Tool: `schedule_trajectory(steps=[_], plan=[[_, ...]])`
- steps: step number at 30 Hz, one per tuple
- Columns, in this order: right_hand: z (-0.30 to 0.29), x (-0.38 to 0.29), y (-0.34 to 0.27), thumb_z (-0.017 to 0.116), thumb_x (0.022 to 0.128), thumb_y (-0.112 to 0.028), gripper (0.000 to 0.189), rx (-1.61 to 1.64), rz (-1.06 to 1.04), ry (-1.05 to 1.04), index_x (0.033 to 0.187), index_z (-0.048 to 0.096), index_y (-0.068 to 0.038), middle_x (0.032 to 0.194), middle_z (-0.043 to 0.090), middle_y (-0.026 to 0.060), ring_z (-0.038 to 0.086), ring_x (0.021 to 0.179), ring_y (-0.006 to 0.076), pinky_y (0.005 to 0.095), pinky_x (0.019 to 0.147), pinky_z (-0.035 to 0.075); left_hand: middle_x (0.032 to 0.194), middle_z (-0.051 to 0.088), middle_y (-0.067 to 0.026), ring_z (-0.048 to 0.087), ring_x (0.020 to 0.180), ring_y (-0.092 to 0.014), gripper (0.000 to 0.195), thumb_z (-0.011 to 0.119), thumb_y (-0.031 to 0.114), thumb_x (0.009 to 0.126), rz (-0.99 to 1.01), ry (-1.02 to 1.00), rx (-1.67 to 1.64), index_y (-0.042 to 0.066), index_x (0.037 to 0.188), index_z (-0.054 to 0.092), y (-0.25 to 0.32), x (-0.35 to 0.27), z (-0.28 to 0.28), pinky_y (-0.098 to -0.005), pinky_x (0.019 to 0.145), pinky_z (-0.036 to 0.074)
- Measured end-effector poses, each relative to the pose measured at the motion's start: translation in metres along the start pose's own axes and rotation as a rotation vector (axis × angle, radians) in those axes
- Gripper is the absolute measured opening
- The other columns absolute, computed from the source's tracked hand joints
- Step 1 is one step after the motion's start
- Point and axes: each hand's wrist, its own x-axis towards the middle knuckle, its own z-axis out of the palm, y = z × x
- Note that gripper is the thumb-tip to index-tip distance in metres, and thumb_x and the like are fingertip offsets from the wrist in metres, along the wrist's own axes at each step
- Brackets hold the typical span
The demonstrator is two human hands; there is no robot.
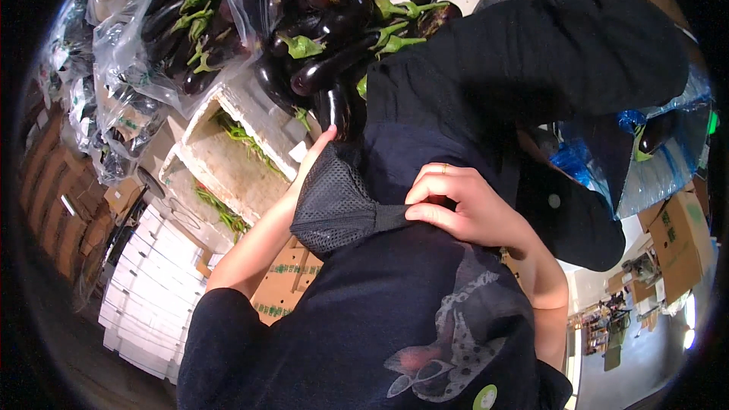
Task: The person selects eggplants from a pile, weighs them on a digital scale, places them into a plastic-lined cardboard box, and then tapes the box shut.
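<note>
At my waist is a black mesh pouch (336, 205) with a zip and a fabric strap (393, 216). The thumb and curled fingers of my right hand (455, 199) pinch the strap where it meets the mesh; a thin ring is on one finger. My left hand (314, 154) is at the far side of the pouch and mostly hidden by it. One extended digit shows past the mesh, close to a glossy dark eggplant (334, 108). Whether the left fingers grip anything is out of sight. More eggplants (342, 28) with green stems lie heaped in front of me.
Clear plastic bags (128, 51) hold eggplants at upper left. Below them are worn white foam boxes (228, 151) with green peppers (250, 145). White stacked boxes (154, 290) stand at left. Black cloth (541, 51), apparently trousers, spans the upper right, near blue plastic film (655, 165) and a cardboard box (675, 239).
</note>
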Motion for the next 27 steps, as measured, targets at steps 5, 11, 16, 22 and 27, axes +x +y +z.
schedule_trajectory(steps=[5, 11, 16, 22, 27], plan=[[-0.003, -0.003, -0.002, 0.064, 0.075, -0.006, 0.008, -0.024, -0.049, 0.015, 0.079, 0.06, 0.0, 0.074, 0.059, 0.007, 0.056, 0.068, 0.0186, 0.0268, 0.062, 0.043, 0.063, 0.059, -0.0077, 0.056, 0.05, -0.017, 0.039, 0.049, 0.038, 0.087, 0.027, 0.005, -0.026, 0.001, 0.082, 0.06, -0.002, -0.002, 0.003, -0.0264, 0.048, 0.048], [-0.007, -0.057, -0.012, 0.065, 0.071, -0.003, 0.008, -0.243, -0.08, 0.32, 0.076, 0.059, -0.001, 0.072, 0.057, 0.0093, 0.056, 0.066, 0.0221, 0.0286, 0.06, 0.044, 0.082, 0.064, -0.0111, 0.06, 0.075, -0.015, 0.054, 0.04, 0.048, 0.088, 0.088, 0.112, 0.538, 0.0, 0.099, 0.061, 0.031, -0.053, 0.061, -0.0238, 0.075, 0.046], [-0.001, -0.134, -0.001, 0.064, 0.068, 0.002, 0.01, -0.104, 0.257, 0.509, 0.074, 0.056, 0.003, 0.073, 0.057, 0.0099, 0.054, 0.067, 0.0197, 0.0265, 0.061, 0.042, 0.063, 0.051, 0.0032, 0.046, 0.06, -0.007, 0.042, 0.051, 0.042, 0.084, 0.557, -0.128, 1.375, 0.002, 0.075, 0.061, 0.063, -0.077, 0.154, -0.0224, 0.059, 0.036], [0.022, -0.163, 0.011, 0.066, 0.071, -0.003, 0.012, 0.072, 0.115, 0.598, 0.077, 0.056, 0.002, 0.074, 0.055, 0.0084, 0.052, 0.069, 0.019, 0.0271, 0.063, 0.04, 0.064, 0.047, 0.0033, 0.043, 0.065, -0.005, 0.033, 0.057, 0.032, 0.083, 0.347, -0.152, 1.67, 0.0, 0.076, 0.059, 0.057, -0.07, 0.185, -0.0211, 0.058, 0.034], [0.024, -0.166, 0.023, 0.067, 0.072, -0.007, 0.014, 0.131, 0.093, 0.621, 0.076, 0.056, 0.002, 0.074, 0.055, 0.0078, 0.051, 0.069, 0.0184, 0.0267, 0.063, 0.04, 0.088, 0.06, -0.0071, 0.052, 0.086, -0.011, 0.041, 0.059, 0.032, 0.082, 0.316, -0.108, 1.642, -0.006, 0.098, 0.06, 0.055, -0.07, 0.191, -0.0217, 0.078, 0.039]])
